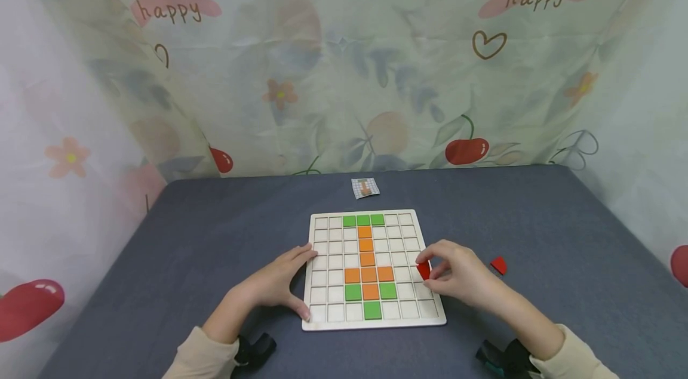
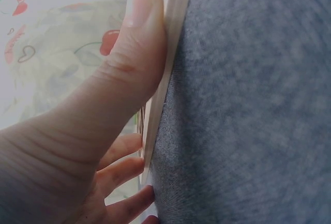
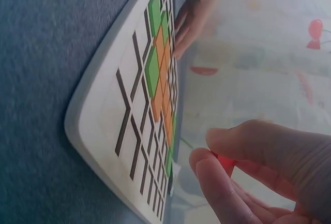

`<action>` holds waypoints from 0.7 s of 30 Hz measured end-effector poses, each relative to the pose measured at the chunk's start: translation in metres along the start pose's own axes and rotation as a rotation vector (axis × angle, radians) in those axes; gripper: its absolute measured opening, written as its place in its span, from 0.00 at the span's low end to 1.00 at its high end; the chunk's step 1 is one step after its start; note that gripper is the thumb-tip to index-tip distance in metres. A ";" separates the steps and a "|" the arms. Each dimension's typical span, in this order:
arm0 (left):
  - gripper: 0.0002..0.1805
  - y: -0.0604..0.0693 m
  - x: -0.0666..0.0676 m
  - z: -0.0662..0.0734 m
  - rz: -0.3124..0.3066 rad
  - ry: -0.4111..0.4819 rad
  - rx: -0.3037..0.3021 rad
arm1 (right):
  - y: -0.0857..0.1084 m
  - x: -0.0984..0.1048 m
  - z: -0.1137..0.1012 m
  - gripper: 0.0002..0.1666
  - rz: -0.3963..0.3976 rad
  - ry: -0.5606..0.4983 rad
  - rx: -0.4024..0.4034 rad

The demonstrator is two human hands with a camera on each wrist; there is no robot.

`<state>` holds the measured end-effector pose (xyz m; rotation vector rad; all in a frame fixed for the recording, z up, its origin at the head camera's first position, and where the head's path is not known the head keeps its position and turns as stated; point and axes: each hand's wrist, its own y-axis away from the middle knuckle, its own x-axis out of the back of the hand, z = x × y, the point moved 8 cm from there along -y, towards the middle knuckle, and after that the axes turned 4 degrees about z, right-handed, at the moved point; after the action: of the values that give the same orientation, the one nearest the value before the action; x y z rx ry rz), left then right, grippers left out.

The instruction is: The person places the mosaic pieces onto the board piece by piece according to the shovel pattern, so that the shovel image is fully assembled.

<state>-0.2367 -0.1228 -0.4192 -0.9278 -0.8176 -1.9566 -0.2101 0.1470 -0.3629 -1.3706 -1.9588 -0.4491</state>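
A white grid board [image 1: 328,326] lies on the table, with orange tiles [image 1: 368,274] in a cross-like column and green tiles [image 1: 363,220] at its far and near ends. My left hand [image 1: 276,280] rests along the board's left edge, thumb at the near corner and fingers spread farther up. Over the right edge, my right hand [image 1: 457,271] pinches a red piece [image 1: 423,270] between thumb and fingers. In the right wrist view only a sliver of that red piece [image 3: 225,163] shows. A second red piece [image 1: 499,265], with a rounded side, lies right of the right hand.
Behind the board lies a small pattern card [image 1: 365,188]. The dark blue tablecloth [image 1: 242,206] reaches back to a printed curtain [image 1: 344,68]. Black wrist straps [image 1: 255,352] sit at both sleeves.
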 end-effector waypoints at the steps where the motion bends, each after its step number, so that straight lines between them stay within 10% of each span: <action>1: 0.64 0.000 0.000 0.000 -0.001 0.000 -0.001 | 0.000 -0.001 -0.001 0.16 -0.002 -0.006 0.005; 21: 0.64 0.000 0.000 0.000 0.003 -0.002 0.005 | 0.009 -0.039 -0.020 0.13 -0.113 -0.050 0.135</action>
<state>-0.2368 -0.1225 -0.4192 -0.9280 -0.8217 -1.9502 -0.1876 0.1113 -0.3776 -1.2013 -2.0752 -0.3308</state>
